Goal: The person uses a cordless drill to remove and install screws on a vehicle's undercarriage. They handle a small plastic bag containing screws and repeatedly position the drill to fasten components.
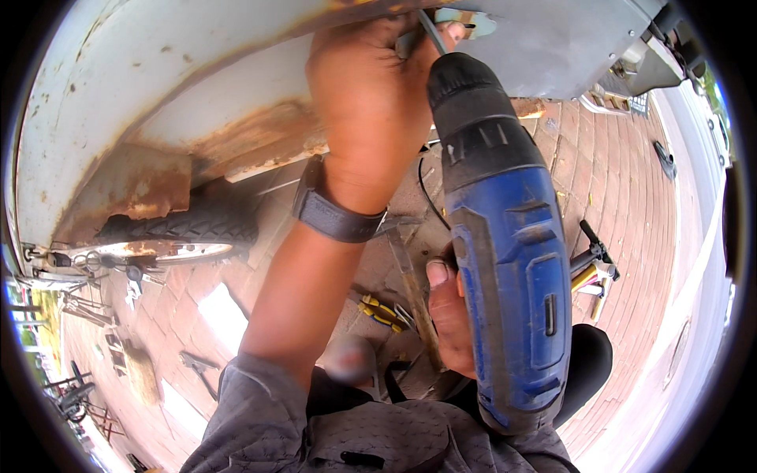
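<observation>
My right hand (451, 327) grips a blue and black cordless drill (512, 276), whose body hides most of the fingers. The drill points up and away, with a thin metal bit (433, 33) standing out of its black chuck. My left hand (371, 79), with a dark strap at the wrist, is closed beside the bit, under the edge of a rusty pale metal panel (213, 47). Its fingers are partly hidden, and I cannot make out what they hold. A pale green patch (473, 24) on the grey panel shows just past a fingertip.
On the brick paving below lie a hammer (414, 292), yellow and black pliers (381, 313) and several other tools. A wheel with a black tyre (181, 229) stands at left. White sheets (223, 315) lie near it. A dark shoe (665, 160) lies far right.
</observation>
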The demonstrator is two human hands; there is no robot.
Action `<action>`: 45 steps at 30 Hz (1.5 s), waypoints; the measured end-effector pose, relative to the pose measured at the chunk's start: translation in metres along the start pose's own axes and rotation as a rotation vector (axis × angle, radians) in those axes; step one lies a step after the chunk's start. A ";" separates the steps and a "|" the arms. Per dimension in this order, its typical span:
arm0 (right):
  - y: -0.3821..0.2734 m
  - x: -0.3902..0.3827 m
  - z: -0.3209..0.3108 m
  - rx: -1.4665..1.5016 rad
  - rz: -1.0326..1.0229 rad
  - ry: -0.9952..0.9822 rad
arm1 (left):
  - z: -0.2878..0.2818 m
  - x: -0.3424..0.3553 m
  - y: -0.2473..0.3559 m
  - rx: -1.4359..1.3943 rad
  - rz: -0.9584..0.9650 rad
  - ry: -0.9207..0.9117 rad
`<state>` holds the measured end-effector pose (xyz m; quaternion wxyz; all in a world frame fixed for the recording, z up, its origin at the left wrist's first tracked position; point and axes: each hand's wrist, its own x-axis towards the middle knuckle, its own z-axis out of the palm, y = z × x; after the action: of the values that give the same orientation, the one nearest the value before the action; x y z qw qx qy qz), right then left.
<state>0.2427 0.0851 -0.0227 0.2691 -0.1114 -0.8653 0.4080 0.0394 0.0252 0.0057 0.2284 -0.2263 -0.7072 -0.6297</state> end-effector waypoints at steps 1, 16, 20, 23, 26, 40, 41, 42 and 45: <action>0.000 0.000 0.000 -0.001 -0.011 0.004 | 0.000 -0.002 0.002 -0.048 -0.020 0.000; -0.001 0.005 0.002 0.083 -0.122 0.077 | 0.003 -0.003 0.005 -0.086 -0.057 0.023; -0.001 0.006 0.006 0.124 -0.137 0.101 | 0.001 -0.004 0.007 -0.091 -0.069 0.002; -0.007 0.005 0.007 0.164 -0.113 0.112 | 0.001 -0.005 0.009 -0.109 -0.114 -0.011; -0.013 0.005 0.003 0.171 -0.035 0.069 | 0.000 -0.004 0.008 -0.145 -0.108 -0.014; -0.014 0.009 -0.005 0.074 -0.079 0.031 | 0.001 -0.003 0.008 -0.139 -0.114 -0.006; -0.013 0.009 -0.005 0.074 -0.077 0.019 | 0.001 -0.003 0.008 -0.141 -0.124 -0.011; -0.013 0.009 -0.003 0.073 -0.082 0.027 | 0.001 -0.003 0.009 -0.120 -0.117 -0.011; -0.012 0.009 0.001 0.070 -0.098 0.072 | 0.001 -0.003 0.010 -0.070 -0.088 -0.003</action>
<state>0.2352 0.0807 -0.0111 0.3237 -0.0740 -0.8447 0.4199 0.0475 0.0268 0.0116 0.1915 -0.2037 -0.6944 -0.6630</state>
